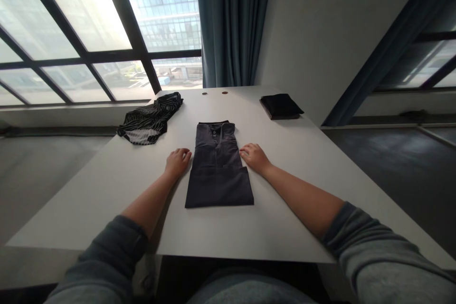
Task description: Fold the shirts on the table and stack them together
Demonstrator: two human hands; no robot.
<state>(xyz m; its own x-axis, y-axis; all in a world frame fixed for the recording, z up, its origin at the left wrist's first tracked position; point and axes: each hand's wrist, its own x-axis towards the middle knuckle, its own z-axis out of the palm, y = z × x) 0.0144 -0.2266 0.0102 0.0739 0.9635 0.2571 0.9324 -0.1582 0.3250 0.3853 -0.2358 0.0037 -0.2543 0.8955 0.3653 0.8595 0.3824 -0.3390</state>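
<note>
A dark grey shirt (219, 185) with a buttoned placket lies folded into a narrow rectangle on the white table. Its collar end points away from me, and the lower part is folded over in a wider band. My left hand (178, 162) rests on the tabletop just left of the shirt, fingers loosely bent and holding nothing. On the opposite side, my right hand (255, 157) lies with fingers a little apart, its fingertips at the shirt's right edge. Whether those fingertips touch the fabric I cannot tell.
A crumpled black-and-white patterned garment (151, 118) lies at the table's left edge. Toward the back right sits a stack of folded dark cloth (281, 106). Two small round discs (224, 92) are at the far end of the white table (285, 228), before a blue curtain (233, 23).
</note>
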